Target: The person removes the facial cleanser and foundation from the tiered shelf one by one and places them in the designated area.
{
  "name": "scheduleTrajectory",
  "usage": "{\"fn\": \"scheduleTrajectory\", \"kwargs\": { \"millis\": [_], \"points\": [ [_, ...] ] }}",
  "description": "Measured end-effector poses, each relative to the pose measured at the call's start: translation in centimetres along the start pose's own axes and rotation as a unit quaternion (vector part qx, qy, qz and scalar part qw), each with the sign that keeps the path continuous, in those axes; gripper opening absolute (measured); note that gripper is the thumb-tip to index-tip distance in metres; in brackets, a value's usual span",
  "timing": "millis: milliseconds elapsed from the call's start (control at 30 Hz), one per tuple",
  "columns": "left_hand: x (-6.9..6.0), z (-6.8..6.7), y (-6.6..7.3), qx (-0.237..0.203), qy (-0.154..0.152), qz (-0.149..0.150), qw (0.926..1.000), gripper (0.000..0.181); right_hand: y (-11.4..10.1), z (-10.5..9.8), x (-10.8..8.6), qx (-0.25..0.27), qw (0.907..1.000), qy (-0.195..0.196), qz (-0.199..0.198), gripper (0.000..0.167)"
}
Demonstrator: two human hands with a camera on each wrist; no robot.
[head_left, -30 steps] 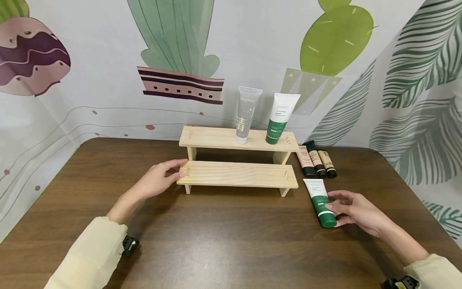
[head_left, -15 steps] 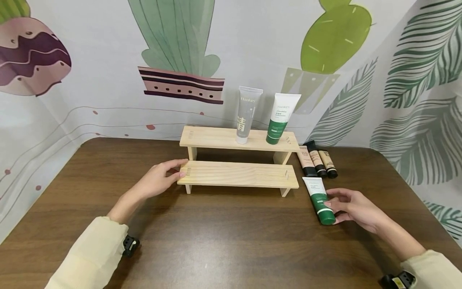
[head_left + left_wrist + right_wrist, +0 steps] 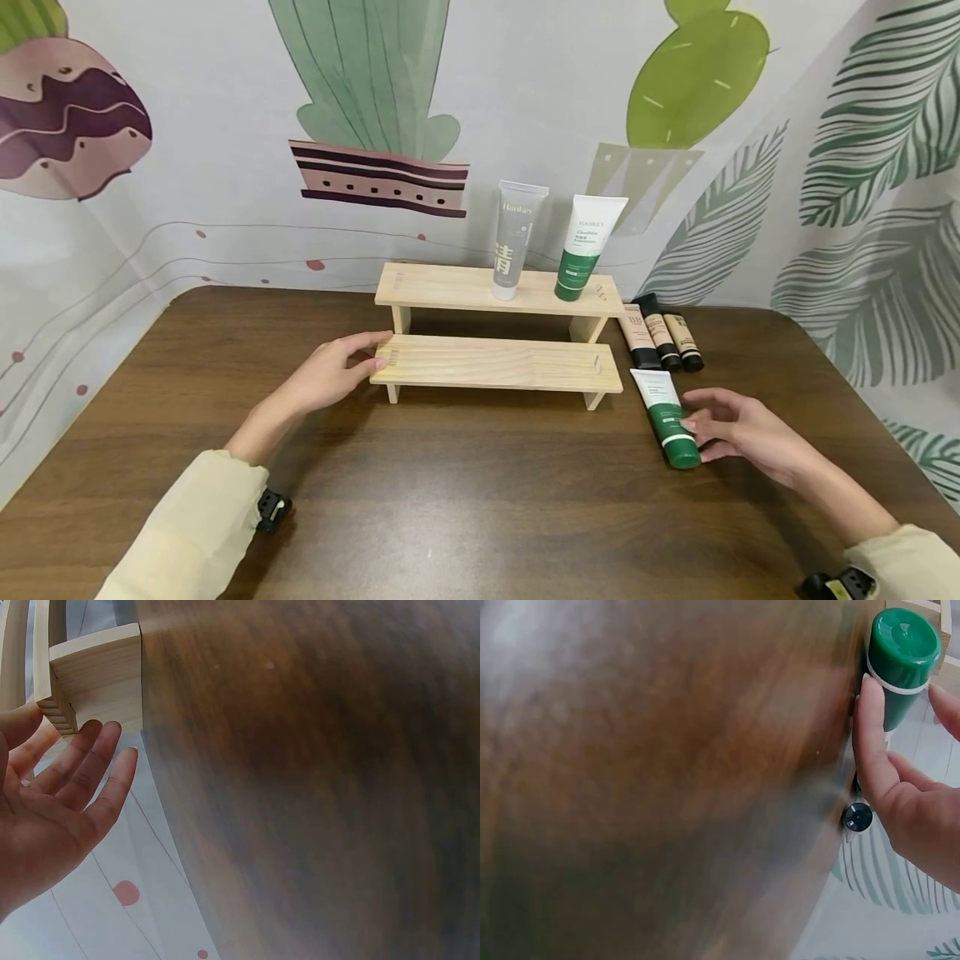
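A printed sheet (image 3: 480,125) of cacti and leaves hangs behind a brown wooden table (image 3: 427,483), where a two-step shelf (image 3: 495,362) stands toward the back, taller step behind, a layout that probably lets rear goods show over front ones. The person's left hand (image 3: 341,367) holds the lower step's left end between thumb and forefinger, the other fingers loosely extended, apparently to keep the light stand from sliding. At right, the right hand (image 3: 738,433) grips a green-and-white tube (image 3: 667,421) near its cap, thumb and fingers on opposite sides, a hold that leaves the printed front facing up. That tube is just in front of the shelf's right end; whether it touches the wood cannot be told. On the top step, a gray tube (image 3: 516,242) and a matching green tube (image 3: 588,250) stand cap-down, likely because flat caps make a steady foot. Smallest, three slim tubes (image 3: 662,337) lie side by side to the right, perhaps laid flat so none topples.
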State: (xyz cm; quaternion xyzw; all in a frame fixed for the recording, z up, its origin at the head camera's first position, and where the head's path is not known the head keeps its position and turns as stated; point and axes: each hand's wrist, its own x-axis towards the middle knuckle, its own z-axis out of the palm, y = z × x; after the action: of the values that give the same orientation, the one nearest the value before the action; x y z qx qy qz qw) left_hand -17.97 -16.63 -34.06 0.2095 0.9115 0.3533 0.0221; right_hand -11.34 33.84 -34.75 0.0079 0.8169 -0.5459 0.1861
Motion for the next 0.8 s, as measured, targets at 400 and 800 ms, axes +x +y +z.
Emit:
{"fn": "scheduleTrajectory", "kwargs": {
  "millis": [400,800],
  "points": [
    [0.1,0.1,-0.1,-0.003,0.000,-0.001,1.0000,0.040,-1.5,-0.8,0.2,-0.056,0.9966,0.023,-0.056,0.057],
    [0.0,0.1,-0.2,-0.003,-0.001,0.001,1.0000,0.040,-5.1,-1.8,0.7,-0.100,0.9863,0.035,-0.126,0.038]
  ]
}}
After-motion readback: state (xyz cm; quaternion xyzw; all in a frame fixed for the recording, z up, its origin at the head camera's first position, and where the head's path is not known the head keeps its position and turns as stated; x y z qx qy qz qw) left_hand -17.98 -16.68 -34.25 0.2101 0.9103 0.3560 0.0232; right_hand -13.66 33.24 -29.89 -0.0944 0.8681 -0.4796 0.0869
